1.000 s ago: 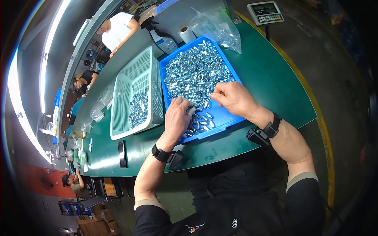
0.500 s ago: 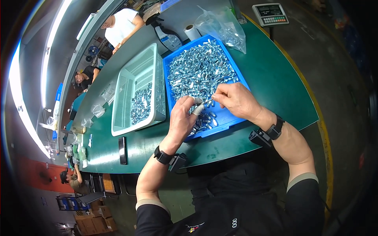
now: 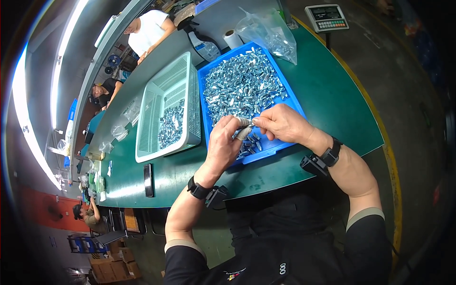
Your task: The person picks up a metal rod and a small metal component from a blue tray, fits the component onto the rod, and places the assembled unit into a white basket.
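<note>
A blue tray (image 3: 269, 152) holds a heap of small shiny metal parts (image 3: 242, 83), thickest toward its far end, with a loose group near the front. Over the tray's front part, my left hand (image 3: 223, 142) is closed, its thumb and forefinger wrapped in pale tape and pinching a small metal part (image 3: 251, 123). My right hand (image 3: 287, 126) meets it from the right, thumb and forefinger pinched at the same part. The fingers cover most of that part, so its full shape is hidden. Left of the tray stands a pale green basket (image 3: 194, 107) with a smaller pile of metal parts inside.
Behind the tray are a spray bottle (image 3: 205, 46), a white roll (image 3: 232, 39) and a clear bag of parts (image 3: 275, 40). A black phone (image 3: 148, 180) lies on the green table (image 3: 332, 99). A scale (image 3: 327, 19) stands beyond the right edge. Several people work farther off.
My right hand has shifted slightly left, bringing its fingertips closer to my left hand's. The metal part between them is now more covered. Tray and basket stay in place.
</note>
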Demonstrator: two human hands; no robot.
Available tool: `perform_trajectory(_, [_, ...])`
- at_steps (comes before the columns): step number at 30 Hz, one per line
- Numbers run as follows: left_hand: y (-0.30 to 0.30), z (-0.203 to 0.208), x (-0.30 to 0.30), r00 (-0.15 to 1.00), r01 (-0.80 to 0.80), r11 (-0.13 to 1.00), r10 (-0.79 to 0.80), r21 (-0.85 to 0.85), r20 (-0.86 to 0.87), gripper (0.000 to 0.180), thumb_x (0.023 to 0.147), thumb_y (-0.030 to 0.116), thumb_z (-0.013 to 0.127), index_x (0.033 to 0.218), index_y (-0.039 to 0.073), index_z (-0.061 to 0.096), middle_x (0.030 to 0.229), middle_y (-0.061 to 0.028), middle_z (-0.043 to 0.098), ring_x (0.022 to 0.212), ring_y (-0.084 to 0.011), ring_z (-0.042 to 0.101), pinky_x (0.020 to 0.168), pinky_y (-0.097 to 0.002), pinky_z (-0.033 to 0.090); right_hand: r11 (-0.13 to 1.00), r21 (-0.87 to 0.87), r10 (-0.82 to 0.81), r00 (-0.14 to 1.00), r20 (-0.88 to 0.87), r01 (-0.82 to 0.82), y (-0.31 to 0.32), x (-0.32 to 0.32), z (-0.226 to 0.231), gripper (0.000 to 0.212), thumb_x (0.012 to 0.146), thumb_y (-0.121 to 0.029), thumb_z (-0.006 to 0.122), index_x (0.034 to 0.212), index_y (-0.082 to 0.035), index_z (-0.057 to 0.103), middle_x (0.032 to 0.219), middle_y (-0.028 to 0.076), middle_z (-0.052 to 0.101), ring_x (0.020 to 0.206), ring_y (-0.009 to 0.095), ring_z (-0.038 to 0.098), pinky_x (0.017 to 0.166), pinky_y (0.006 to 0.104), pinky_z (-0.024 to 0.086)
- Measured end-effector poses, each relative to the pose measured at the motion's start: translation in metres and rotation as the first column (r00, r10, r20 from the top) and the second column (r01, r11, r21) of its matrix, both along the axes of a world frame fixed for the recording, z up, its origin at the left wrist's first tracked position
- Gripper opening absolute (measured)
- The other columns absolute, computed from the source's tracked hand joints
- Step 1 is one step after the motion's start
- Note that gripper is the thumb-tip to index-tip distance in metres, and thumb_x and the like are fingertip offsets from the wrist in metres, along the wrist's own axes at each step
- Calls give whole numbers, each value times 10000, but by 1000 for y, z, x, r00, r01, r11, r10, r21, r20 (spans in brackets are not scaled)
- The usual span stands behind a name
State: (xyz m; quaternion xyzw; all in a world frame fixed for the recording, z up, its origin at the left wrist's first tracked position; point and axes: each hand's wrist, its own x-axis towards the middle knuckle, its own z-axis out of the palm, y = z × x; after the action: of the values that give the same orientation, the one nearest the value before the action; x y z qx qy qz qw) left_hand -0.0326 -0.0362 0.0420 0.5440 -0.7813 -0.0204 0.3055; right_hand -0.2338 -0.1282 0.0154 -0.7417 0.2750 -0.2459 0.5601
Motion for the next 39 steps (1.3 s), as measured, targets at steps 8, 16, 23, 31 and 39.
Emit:
perform_trajectory(8, [12,18,48,969,-171,980,185,-99,162,146,872,61,779,996,52,701,967,-116,713,935,-312,676,841,-405,527,989,27,-145,970,193,143,-7,-6,8,417,1054,-311,611,771,-12,683,608,19,627,558,75,575,529,264,455])
perform_trajectory(16, [14,38,70,924,-184,976,213,-120,317,326,836,73,781,1158,100,734,953,-108,656,923,-315,635,815,-414,525,970,-2,-238,947,215,244,-5,-9,8,413,1061,-308,609,775,-16,671,610,12,622,549,68,549,519,257,442])
perform_trajectory(23, [-17,-15,30,927,-23,986,-41,165,373,147,833,122,768,967,86,721,830,-86,617,854,-304,633,736,-440,523,975,-25,-218,968,128,223,-5,2,2,405,1033,-309,625,776,-3,693,609,68,658,545,141,620,547,323,480])
perform_trajectory(31, [-28,-11,25,924,14,977,-94,214,370,182,812,129,795,967,75,716,874,-100,639,887,-334,637,768,-435,533,975,-45,-211,971,110,217,-5,-3,1,394,1025,-309,628,783,-7,699,612,73,665,549,157,627,559,340,487])
perform_trajectory(39, [-7,-14,35,772,-55,873,345,485,-533,163,999,115,703,1121,8,715,978,-29,736,871,-81,636,797,-249,519,986,-61,-152,984,94,158,-2,-4,6,364,1038,-282,639,790,-19,678,625,23,640,557,77,552,532,282,441])
